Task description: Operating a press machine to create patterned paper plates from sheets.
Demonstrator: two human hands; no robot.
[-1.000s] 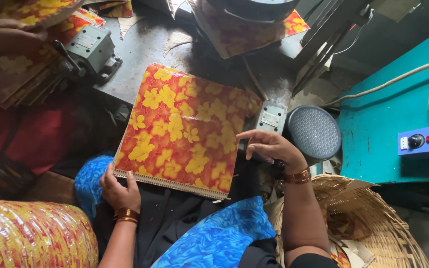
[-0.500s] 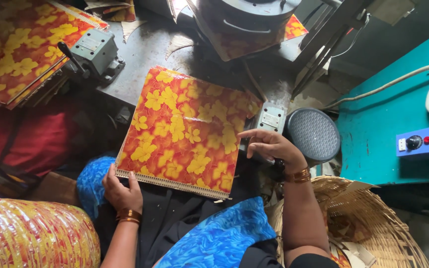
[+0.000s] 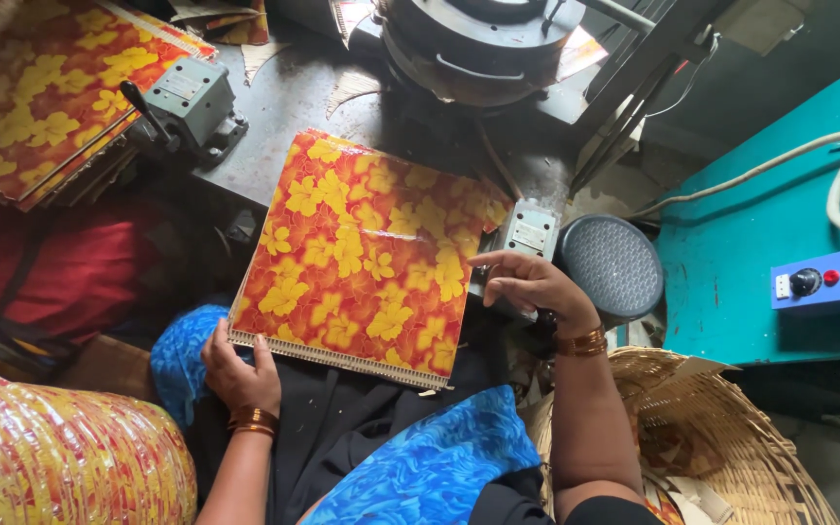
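A thick square stack of orange sheets printed with yellow flowers (image 3: pixel 367 258) lies tilted across my lap and the edge of a grey metal worktable (image 3: pixel 294 107). My left hand (image 3: pixel 237 369) grips the stack's near left corner from below. My right hand (image 3: pixel 527 282) presses its fingers against the stack's right edge. Both wrists wear gold bangles.
A second flowered stack (image 3: pixel 46 97) lies at the far left beside a small grey lever device (image 3: pixel 187 102). A round black press (image 3: pixel 483 44) stands behind. A round grey mesh disc (image 3: pixel 612 264), teal cabinet (image 3: pixel 760 243) with blue control box (image 3: pixel 819 282), wicker basket (image 3: pixel 731 437) and flowered roll (image 3: pixel 60 457) surround me.
The view has shifted slightly, and the stack sits a little lower toward me. Another person's hand at the far-left stack has left view. My hands keep their grips.
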